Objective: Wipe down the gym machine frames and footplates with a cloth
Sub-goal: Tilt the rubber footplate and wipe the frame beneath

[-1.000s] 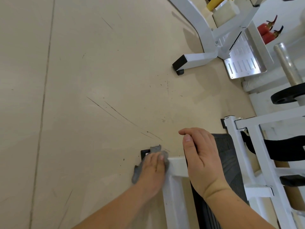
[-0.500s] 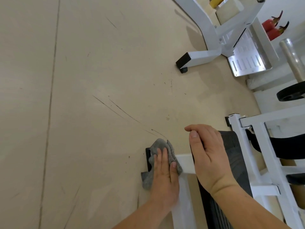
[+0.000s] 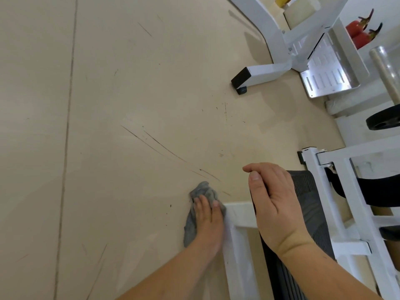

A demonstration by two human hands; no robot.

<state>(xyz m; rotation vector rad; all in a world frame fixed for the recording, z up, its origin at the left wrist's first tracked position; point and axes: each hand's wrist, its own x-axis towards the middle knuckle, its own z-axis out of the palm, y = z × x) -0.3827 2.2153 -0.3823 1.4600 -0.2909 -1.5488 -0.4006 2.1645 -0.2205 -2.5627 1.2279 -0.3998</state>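
Left hand (image 3: 208, 224), fingers flat, presses cloth (image 3: 202, 190) on frame (image 3: 239, 211) corner at 6 o'clock; right hand (image 3: 276, 205) grips footplate (image 3: 307, 191) edge. Cloth soft, light, bunches; keep under flat palm

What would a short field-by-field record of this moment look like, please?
wiping: left hand presses the grey cloth, fingers straight
cloth position: on the end of the white frame bar
bracing: right hand holds the top edge of the black footplate
floor: beige floor with dark scuff lines
background: second white machine with a silver footplate; black weight plate
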